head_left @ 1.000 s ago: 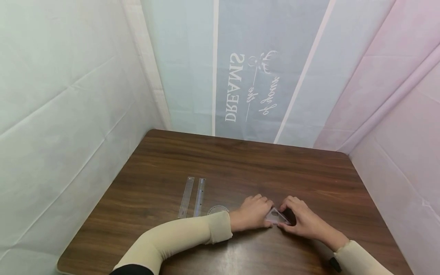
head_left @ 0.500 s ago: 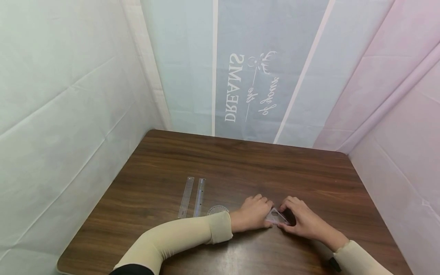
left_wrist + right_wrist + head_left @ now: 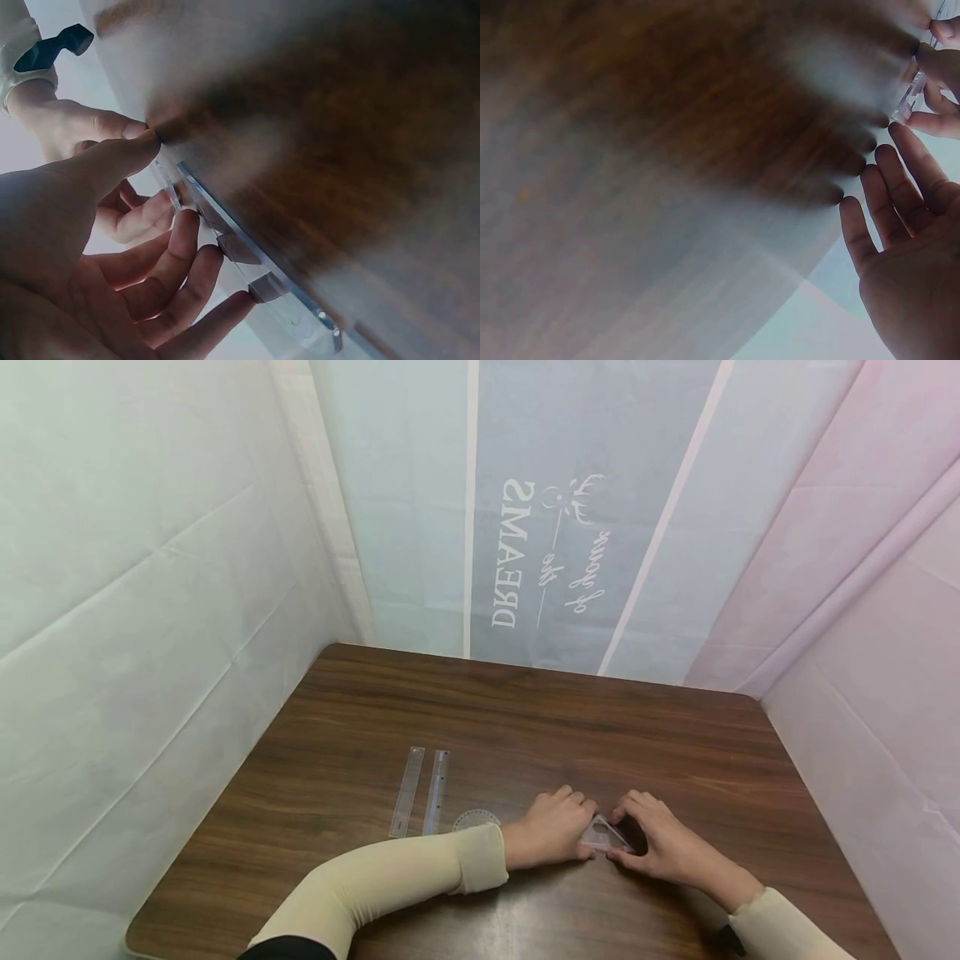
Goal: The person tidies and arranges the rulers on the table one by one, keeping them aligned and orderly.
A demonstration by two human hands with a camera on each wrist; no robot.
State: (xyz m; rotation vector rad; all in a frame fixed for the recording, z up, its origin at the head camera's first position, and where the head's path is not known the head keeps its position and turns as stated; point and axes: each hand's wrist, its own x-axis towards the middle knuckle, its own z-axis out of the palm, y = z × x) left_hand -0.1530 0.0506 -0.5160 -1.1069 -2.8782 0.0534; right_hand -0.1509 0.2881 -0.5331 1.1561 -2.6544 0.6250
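A clear triangular set square [image 3: 603, 837] lies on the table between the two hands. From its left side my left hand [image 3: 551, 827] holds it, fingers at the far edge and thumb at the near edge. Opposite, my right hand [image 3: 663, 839] grips the right corner between thumb and index finger. In the left wrist view, a long clear plastic edge [image 3: 247, 244] runs beside the left hand [image 3: 142, 277]; which tool it belongs to, I cannot tell. In the right wrist view, the right hand's [image 3: 919, 217] other fingers are spread at the tabletop.
Two clear rulers [image 3: 407, 792] lie side by side, left of the hands. A clear protractor [image 3: 476, 819] sits near them, partly hidden by the left sleeve [image 3: 420, 864]. The brown wooden table [image 3: 525, 718] is bordered by fabric walls [image 3: 150, 610].
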